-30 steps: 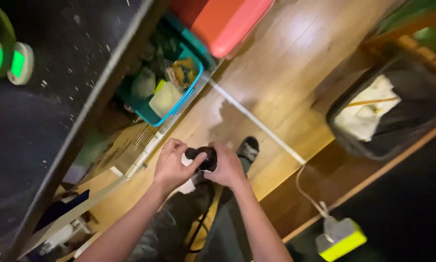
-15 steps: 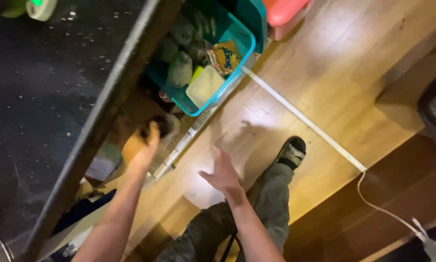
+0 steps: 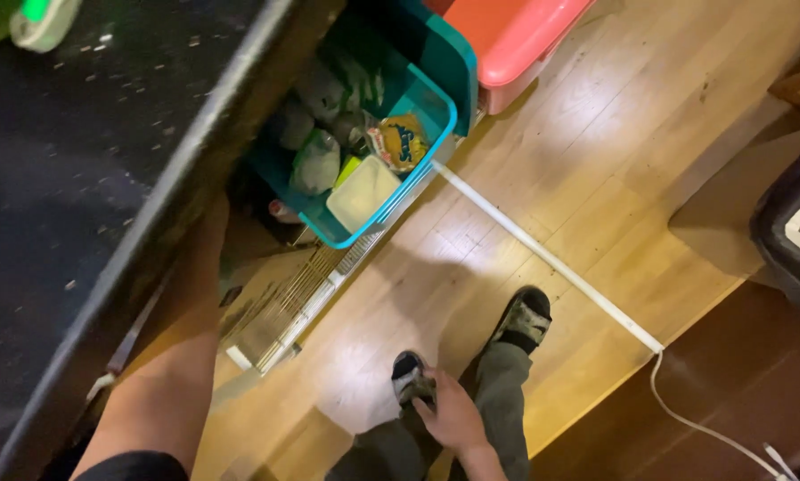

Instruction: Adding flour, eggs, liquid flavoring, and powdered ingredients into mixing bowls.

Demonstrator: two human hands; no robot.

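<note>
Head view, looking down. Largest item: dark speckled countertop (image 3: pixel 79 178), matte, with a straight edge running diagonally across the frame. Beyond it, wooden plank floor (image 3: pixel 596 169), glossy, pale. A teal plastic bin (image 3: pixel 444 98) sits under the counter edge, open-topped with rounded corners; inside I see crinkled green bags and a square pale lidded container (image 3: pixel 363 191). Just beside it is a pink plastic tub (image 3: pixel 525 36). A flat wire rack (image 3: pixel 284 312) lies on the floor near the counter base. A white strip (image 3: pixel 542 254) crosses the boards and meets a thin white cable (image 3: pixel 703 428).

My left forearm (image 3: pixel 173 374) reaches under the counter; the left hand is hidden, so I cannot tell its fingers or grasp. My right hand (image 3: pixel 453 414) hangs low by my knee, fingers loosely curled, holding nothing, fingertips just beside my slippered foot (image 3: pixel 413 379).
</note>
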